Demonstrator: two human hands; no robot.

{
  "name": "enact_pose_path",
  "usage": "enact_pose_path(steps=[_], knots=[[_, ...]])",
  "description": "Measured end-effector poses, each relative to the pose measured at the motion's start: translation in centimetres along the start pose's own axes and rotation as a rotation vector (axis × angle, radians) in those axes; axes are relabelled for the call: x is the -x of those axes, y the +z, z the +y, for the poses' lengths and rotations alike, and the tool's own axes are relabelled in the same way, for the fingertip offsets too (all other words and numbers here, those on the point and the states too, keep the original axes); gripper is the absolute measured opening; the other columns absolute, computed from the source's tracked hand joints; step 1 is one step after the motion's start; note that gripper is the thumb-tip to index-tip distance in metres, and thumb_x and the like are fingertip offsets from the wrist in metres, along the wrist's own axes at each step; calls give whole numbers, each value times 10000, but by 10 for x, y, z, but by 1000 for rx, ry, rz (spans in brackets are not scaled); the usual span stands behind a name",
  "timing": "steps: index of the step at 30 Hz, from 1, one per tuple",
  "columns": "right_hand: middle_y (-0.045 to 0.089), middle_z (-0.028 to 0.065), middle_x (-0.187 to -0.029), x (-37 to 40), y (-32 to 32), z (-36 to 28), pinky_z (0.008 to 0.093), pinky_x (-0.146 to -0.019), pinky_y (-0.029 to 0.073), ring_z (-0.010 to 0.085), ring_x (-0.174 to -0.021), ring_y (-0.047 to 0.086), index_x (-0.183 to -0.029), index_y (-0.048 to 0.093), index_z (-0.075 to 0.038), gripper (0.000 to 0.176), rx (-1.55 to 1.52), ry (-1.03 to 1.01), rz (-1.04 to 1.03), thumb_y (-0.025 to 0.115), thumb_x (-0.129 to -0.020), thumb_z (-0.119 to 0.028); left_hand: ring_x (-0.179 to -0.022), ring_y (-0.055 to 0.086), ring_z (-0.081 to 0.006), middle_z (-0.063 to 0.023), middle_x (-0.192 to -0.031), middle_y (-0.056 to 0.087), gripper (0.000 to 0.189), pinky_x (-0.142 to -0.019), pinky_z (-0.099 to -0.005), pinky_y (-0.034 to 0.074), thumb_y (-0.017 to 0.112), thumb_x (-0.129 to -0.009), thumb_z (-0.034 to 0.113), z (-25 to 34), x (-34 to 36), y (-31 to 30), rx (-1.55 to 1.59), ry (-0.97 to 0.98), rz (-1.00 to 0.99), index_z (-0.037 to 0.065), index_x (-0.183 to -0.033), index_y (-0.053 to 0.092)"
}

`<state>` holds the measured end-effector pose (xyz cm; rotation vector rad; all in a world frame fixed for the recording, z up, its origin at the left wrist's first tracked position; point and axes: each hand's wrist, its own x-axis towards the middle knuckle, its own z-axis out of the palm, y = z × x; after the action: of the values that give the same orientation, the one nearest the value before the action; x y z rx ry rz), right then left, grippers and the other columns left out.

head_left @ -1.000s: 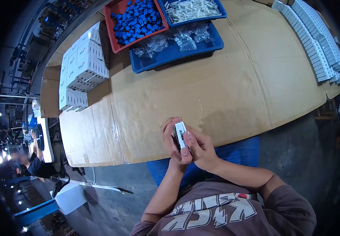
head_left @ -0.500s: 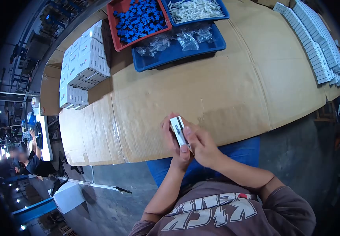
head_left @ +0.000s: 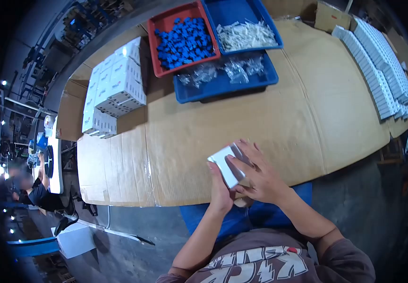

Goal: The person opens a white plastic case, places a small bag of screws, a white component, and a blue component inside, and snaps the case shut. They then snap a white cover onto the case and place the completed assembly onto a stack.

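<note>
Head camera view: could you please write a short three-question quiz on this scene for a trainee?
1. True or false: the left hand and the right hand both touch the small white cardboard box.
2. The small parts in the red plastic tray are: A blue, B white, C green.
3. Fill in: the stacked white cartons stand on the person's ____ side.
Key: 1 true; 2 A; 3 left.
</note>
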<state>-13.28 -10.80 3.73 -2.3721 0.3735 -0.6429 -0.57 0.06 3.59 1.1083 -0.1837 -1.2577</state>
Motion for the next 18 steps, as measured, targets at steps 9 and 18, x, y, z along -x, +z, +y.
enact_pose_path(steps=[9, 18], knots=[[612, 209, -1401, -23, -18, 1, 584, -1128, 443, 406, -1296, 607, -1409, 593, -7, 859, 7, -237, 111, 835, -765, -522, -1288, 615, -257, -126, -1425, 577, 807, -1027, -392, 559, 247, -1063, 722, 10, 11, 14, 191, -144, -102, 103, -1564, 380], [618, 266, -1393, -9, -1, 10, 488, -1069, 516, 435, -1260, 635, -1394, 591, 81, 911, -115, -259, 139, 813, -796, -570, -1253, 640, -263, -135, -1386, 601, 781, -1020, -404, 562, 298, -1068, 703, 2, 18, 8, 207, -124, -127, 88, -1536, 408]])
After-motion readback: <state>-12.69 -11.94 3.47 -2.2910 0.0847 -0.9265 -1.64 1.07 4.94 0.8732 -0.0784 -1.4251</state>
